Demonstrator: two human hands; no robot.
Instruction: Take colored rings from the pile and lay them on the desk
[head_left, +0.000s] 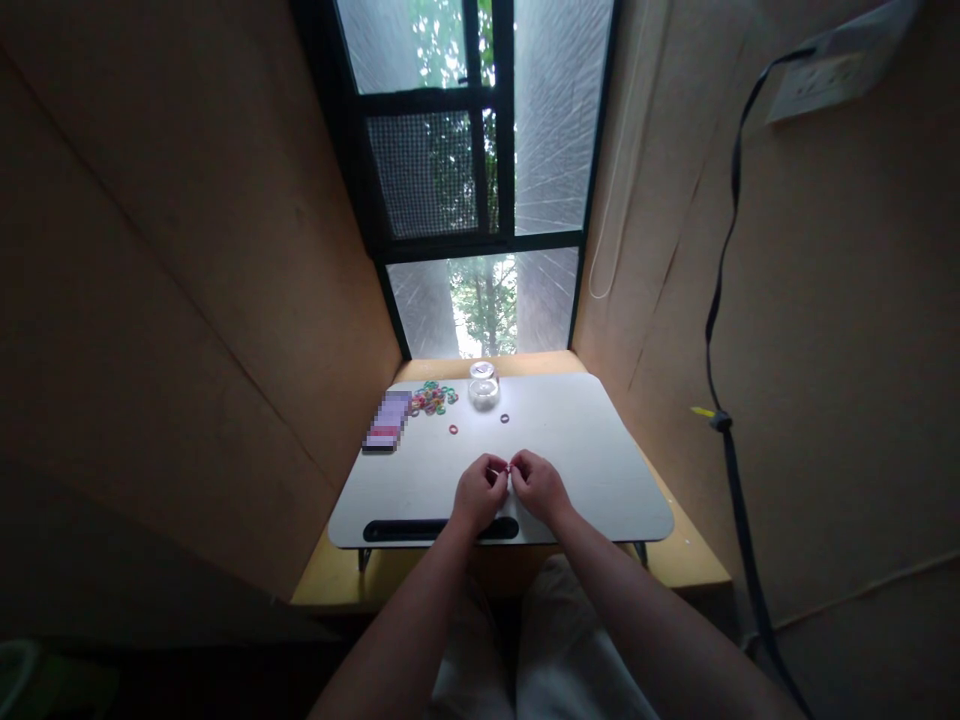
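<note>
My left hand (481, 489) and my right hand (537, 481) meet over the near middle of the white lap table (600, 450). The fingers of both are pinched together around a small reddish thing (508, 468), mostly covered by the fingertips, so its kind is unclear. Beyond my hands lie two loose small rings, a reddish one (453, 429) and a dark purplish one (505, 418). Farther back on the left is a pile of many-coloured small rings (433, 399). A clear round container (484, 393) stands to the right of this pile.
At the table's left edge lies a flat phone-like thing (388, 421), its surface blurred out. A dark slot (405, 530) runs along the near edge. Wooden walls close in on both sides, with a window (487, 300) ahead. A black cable (735, 180) hangs at the right.
</note>
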